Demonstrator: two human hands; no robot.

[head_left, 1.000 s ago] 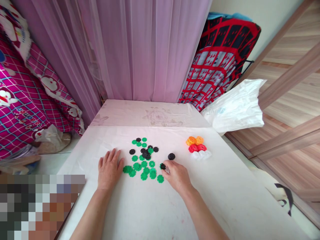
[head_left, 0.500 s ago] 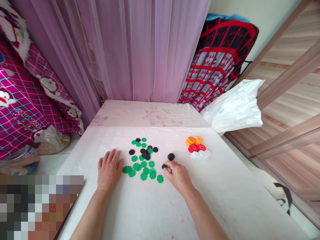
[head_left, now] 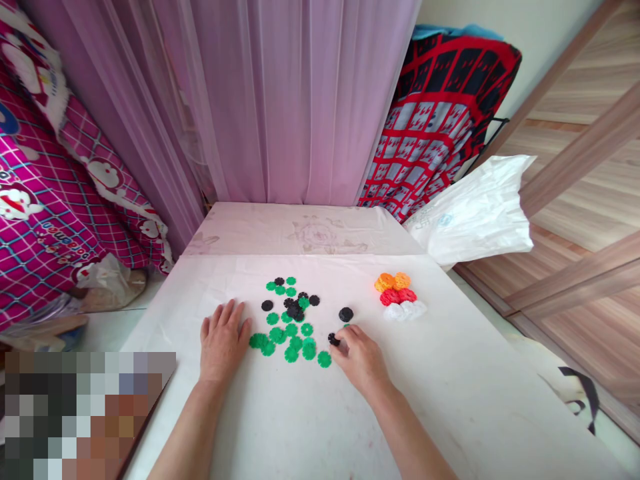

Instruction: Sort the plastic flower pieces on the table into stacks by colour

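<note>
"Pinching something, are you?"

"Yes. My right hand [head_left: 364, 353] has a small black disc [head_left: 333, 339] gripped between thumb and forefinger, near the middle of the white table [head_left: 300, 427]. The disc sits at the left side of my fingertips."

"And your other hand?"

"My left hand [head_left: 223, 337] rests palm down, fingers open and slightly spread, holding nothing I can see. It is well apart from the disc; my right is the nearer one, touching it."

"Which way does the disc point?"

"It looks round with a notched edge, so I make out no long axis. My fingertips hide part of it, and I can't tell which way its face is turned."

"What lies around it?"

"Just beyond my right fingers is a dark round piece [head_left: 346, 314]. Scattered between my hands are green discs [head_left: 277, 335] and more black ones [head_left: 296, 312]. Farther right, orange pieces [head_left: 385, 282], red pieces [head_left: 390, 297] and white pieces [head_left: 410, 310] sit in rows"
</note>
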